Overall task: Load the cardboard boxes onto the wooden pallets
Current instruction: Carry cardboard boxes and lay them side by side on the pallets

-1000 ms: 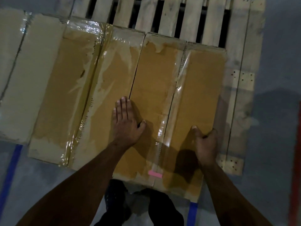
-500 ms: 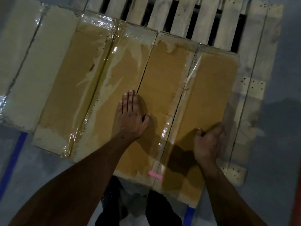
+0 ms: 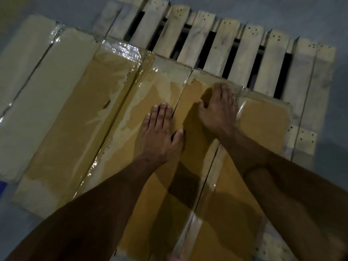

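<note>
Several long flat cardboard boxes wrapped in clear tape lie side by side on a wooden pallet [image 3: 235,51]. My left hand [image 3: 160,132] rests flat, fingers straight, on the top of one middle box [image 3: 143,113], beside the seam to its right neighbour. On that neighbour [image 3: 190,140], my right hand [image 3: 218,110] presses palm down with fingers stretched toward the box's far end. The rightmost box [image 3: 263,125] lies beside my right forearm. Two paler boxes [image 3: 47,87] lie at the left.
Bare pallet slats with dark gaps show beyond the boxes and along the right edge [image 3: 308,102]. Grey concrete floor [image 3: 335,166] surrounds the pallet. A strip of blue floor tape [image 3: 2,187] shows at the left edge.
My right hand left the rightmost box's outer edge and moved left and forward onto the neighbouring box, now flat. The view tilted forward. My left hand stayed on its box.
</note>
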A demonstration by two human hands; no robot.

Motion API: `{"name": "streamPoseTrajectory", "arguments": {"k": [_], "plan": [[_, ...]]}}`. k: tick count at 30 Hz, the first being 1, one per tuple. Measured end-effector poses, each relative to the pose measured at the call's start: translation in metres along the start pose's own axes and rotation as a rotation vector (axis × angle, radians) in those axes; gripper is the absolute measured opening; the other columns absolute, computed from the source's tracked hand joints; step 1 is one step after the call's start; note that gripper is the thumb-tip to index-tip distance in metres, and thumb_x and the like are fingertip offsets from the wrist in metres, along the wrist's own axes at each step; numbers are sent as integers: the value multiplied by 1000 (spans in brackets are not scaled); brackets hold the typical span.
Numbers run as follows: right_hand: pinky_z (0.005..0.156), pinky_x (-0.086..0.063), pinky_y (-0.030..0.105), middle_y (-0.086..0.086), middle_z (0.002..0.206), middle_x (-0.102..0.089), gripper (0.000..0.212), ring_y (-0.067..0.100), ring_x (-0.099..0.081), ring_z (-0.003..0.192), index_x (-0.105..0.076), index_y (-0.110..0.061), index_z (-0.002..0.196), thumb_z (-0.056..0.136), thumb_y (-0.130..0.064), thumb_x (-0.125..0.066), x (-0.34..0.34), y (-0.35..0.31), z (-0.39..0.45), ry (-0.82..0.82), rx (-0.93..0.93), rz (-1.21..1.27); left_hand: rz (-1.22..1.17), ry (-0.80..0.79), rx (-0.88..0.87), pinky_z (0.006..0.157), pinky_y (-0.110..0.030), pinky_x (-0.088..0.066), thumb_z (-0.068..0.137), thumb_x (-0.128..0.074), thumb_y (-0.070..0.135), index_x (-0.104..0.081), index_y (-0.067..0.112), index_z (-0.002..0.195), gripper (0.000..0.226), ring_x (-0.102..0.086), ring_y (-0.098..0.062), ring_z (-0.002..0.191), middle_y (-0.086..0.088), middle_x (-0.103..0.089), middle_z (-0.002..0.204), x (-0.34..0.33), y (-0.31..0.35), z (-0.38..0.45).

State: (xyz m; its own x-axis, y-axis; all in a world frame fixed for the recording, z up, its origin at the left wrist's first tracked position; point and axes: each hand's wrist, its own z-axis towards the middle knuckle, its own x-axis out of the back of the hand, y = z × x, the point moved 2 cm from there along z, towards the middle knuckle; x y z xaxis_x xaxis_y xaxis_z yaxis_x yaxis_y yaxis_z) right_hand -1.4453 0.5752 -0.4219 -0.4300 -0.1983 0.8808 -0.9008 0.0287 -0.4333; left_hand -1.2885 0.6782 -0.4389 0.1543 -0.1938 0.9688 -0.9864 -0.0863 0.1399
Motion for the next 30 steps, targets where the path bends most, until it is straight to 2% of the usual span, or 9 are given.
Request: {"name": "streamPoseTrajectory", "arguments": {"k": [2,5,8,10,14,23,30], "plan": [[123,-3,45,9,166,-11,75,27,-5,153,-14,-11,157,100,-48,-45,0,-2,27,-2,50,-42,10,15,-8,123,-40,3,98,-8,59,10,15,155,75,18,-19,149,-5,16,163,-3,-2,0],[124,-6,46,11,161,-27,73,28,-17,150,-21,-12,156,99,-53,-40,3,-8,62,-37,74,-107,-3,17,-5,122,-40,4,98,-6,59,12,16,154,74,21,-18,148,-4,18,162,-5,-3,1],[120,-19,48,12,149,-46,68,31,-38,139,-37,-14,149,98,-59,-38,4,-20,83,-101,88,-108,2,14,-13,122,-39,5,97,-4,60,14,16,154,75,21,-19,148,-4,20,162,-5,-6,5],[114,-25,49,10,143,-52,62,32,-45,132,-45,-16,144,98,-59,-39,4,-24,86,-103,97,-100,-10,8,-17,122,-40,5,95,-2,60,15,17,154,75,22,-18,148,-3,21,161,-7,-8,7],[108,-28,49,7,142,-53,57,32,-45,130,-47,-21,141,98,-58,-40,1,-25,85,-84,95,-91,-54,14,-12,123,-40,1,95,-5,60,8,18,156,75,15,-18,150,-2,13,163,-12,-11,9],[104,-31,46,7,135,-57,54,31,-48,125,-51,-21,137,98,-58,-43,-2,-24,83,-45,95,-106,-49,34,-40,120,-36,6,96,-16,55,0,17,155,72,5,-20,151,-4,3,163,-12,-10,8],[110,-25,47,7,142,-51,56,30,-43,131,-44,-22,143,100,-58,-39,-4,-23,85,-74,96,-127,-26,37,-35,122,-39,-1,96,-16,55,-3,19,156,71,5,-21,151,-5,1,164,-15,-10,9]]}}
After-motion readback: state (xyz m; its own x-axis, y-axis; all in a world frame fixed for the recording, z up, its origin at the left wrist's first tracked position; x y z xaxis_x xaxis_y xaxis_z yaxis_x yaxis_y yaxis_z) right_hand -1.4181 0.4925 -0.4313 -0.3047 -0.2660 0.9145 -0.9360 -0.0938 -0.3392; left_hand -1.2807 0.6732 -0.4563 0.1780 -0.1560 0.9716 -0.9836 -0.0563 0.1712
